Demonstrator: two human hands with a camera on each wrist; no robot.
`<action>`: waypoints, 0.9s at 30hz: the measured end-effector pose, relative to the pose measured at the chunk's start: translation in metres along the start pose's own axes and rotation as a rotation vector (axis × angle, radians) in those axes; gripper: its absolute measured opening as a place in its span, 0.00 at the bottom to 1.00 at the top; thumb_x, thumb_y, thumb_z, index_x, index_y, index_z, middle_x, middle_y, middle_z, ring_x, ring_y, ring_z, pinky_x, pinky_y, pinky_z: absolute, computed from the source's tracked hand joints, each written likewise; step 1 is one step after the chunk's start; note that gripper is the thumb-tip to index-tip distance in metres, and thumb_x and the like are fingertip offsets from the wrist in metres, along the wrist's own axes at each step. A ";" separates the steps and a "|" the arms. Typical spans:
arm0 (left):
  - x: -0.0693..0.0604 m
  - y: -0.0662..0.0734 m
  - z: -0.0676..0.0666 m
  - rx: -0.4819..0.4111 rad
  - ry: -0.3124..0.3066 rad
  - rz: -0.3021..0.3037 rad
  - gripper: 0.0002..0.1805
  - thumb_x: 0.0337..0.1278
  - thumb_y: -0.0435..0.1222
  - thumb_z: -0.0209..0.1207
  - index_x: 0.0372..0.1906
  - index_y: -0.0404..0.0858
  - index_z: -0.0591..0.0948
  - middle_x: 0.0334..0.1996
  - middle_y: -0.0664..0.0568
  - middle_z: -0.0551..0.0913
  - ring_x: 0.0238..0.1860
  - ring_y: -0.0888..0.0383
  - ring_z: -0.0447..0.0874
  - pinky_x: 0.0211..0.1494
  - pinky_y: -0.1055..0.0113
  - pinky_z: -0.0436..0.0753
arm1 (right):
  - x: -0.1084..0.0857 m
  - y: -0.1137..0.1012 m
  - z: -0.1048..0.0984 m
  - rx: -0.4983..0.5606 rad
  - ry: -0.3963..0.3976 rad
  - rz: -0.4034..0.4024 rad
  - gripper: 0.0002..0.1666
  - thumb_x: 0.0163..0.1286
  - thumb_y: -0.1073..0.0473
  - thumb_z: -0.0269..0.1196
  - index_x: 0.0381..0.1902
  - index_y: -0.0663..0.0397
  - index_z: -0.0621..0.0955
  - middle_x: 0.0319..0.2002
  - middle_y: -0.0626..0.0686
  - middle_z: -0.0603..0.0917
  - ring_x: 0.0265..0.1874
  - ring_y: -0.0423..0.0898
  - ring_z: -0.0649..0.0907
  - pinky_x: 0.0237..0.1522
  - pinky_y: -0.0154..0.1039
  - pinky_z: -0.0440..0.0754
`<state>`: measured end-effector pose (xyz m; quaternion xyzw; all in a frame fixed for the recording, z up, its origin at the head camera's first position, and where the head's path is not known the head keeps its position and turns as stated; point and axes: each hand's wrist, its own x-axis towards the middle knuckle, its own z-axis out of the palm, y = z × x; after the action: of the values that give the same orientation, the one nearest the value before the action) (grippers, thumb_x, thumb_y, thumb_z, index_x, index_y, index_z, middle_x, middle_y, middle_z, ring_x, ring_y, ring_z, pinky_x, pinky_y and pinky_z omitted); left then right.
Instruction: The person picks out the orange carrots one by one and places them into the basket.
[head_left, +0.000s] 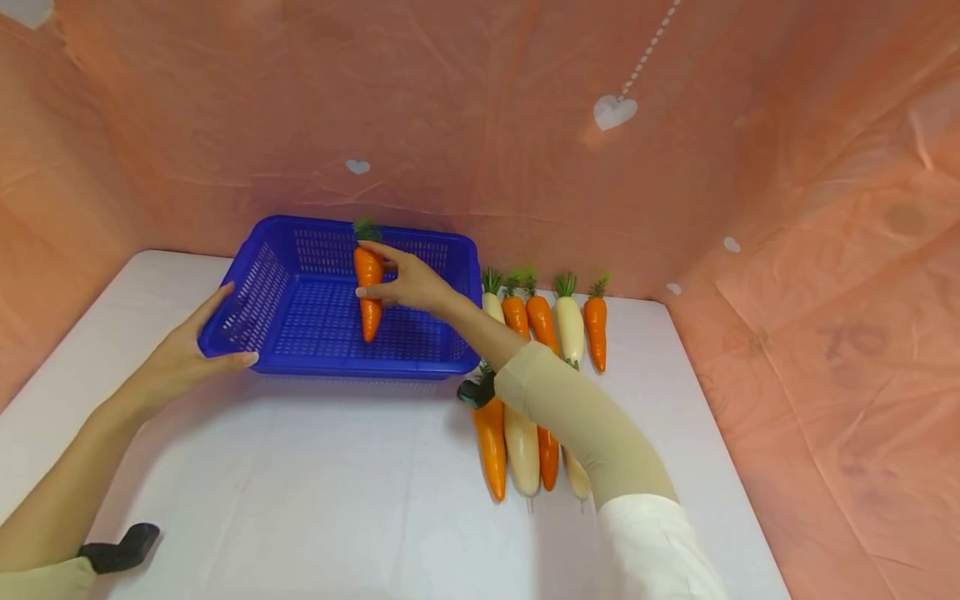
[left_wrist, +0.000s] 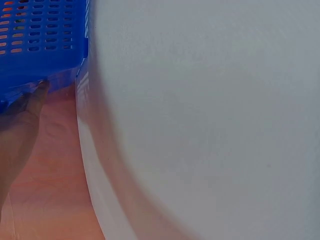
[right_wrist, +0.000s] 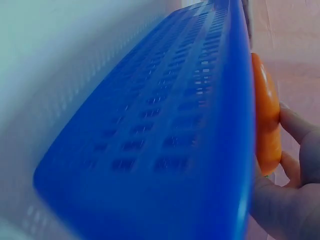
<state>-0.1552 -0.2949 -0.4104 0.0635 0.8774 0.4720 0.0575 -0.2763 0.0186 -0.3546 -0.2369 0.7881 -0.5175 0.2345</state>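
1. Basket [head_left: 352, 367]: blue, with slotted walls and floor; it is the landmark for every place below, and stands toward the back of the white table [head_left: 300, 483].
2. Left hand [head_left: 176, 354]: at the basket's front left corner; thumb on the front rim, fingers at the left side, the corner gripped between them; the left wrist view shows fingertips touching the rim.
3. Right hand [head_left: 408, 282]: over the basket, its forearm crossing the right rim; thumb and fingers pinch the held carrot.
4. Held carrot [head_left: 369, 271]: orange, within the basket's outline, right of its middle; leafy top [head_left: 367, 230] toward the back rim, tip toward the front rim; whether it touches the floor of the basket cannot be told.
5. Back row, right of the basket: carrots [head_left: 596, 325] and radishes [head_left: 570, 325], five in all, green tops pointing away from the person.
6. Front row, right of the basket and nearer the person: an orange carrot [head_left: 491, 450], a pale radish [head_left: 522, 450] and others, partly hidden by the right sleeve [head_left: 592, 433].
7. Cloth [head_left: 420, 100]: orange-pink with white hearts; it hangs behind the basket.
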 end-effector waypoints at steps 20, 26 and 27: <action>0.002 0.004 0.000 0.000 -0.036 -0.051 0.58 0.62 0.44 0.64 0.79 0.57 0.32 0.79 0.36 0.32 0.74 0.24 0.32 0.66 0.22 0.40 | 0.055 -0.016 0.075 0.060 -0.003 0.140 0.52 0.62 0.66 0.71 0.78 0.38 0.60 0.59 0.53 0.74 0.43 0.47 0.83 0.43 0.45 0.88; -0.001 0.004 -0.002 0.002 -0.029 -0.043 0.57 0.62 0.44 0.64 0.79 0.58 0.33 0.79 0.39 0.33 0.74 0.24 0.33 0.65 0.22 0.41 | 0.064 -0.017 0.090 0.084 0.037 0.181 0.52 0.61 0.66 0.72 0.77 0.36 0.62 0.52 0.53 0.76 0.38 0.46 0.83 0.36 0.43 0.89; -0.001 0.004 -0.002 0.004 -0.026 -0.044 0.57 0.62 0.45 0.64 0.79 0.58 0.33 0.79 0.39 0.33 0.74 0.24 0.32 0.65 0.22 0.41 | 0.066 -0.016 0.092 0.086 0.041 0.192 0.52 0.61 0.66 0.72 0.77 0.36 0.62 0.52 0.53 0.76 0.37 0.46 0.83 0.36 0.43 0.89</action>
<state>-0.1540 -0.2947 -0.4055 0.0505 0.8789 0.4677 0.0792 -0.2686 -0.0928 -0.3804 -0.1391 0.7889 -0.5308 0.2769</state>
